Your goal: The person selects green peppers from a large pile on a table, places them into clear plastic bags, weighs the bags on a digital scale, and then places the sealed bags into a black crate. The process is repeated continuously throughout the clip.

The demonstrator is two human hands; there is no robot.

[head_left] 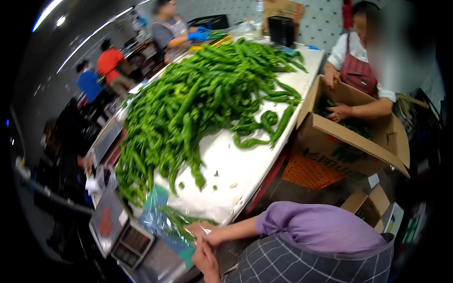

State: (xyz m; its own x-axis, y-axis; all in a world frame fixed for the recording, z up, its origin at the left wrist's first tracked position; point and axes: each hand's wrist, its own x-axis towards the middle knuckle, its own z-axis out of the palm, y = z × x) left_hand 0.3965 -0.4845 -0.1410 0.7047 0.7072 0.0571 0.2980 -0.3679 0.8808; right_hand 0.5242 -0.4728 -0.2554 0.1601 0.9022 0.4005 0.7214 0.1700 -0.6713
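A clear plastic bag [158,219] with blue-green printed areas lies at the near end of the white table. Long green peppers [175,221] are inside it, pointing away from its mouth. At that mouth, my right hand [208,232] is closed around the pepper ends, with clear film shining over the fingers. Just below, my left hand [206,260] pinches the bag's edge. A large heap of green peppers [188,99] covers much of the table [231,177] beyond my hands.
A weighing scale [133,243] stands left of the bag. Across the table's right edge, a co-worker reaches into a cardboard box [349,134] on an orange crate [309,170]. Another person with blue gloves [199,34] works at the far end. A smaller open box [370,207] sits at right.
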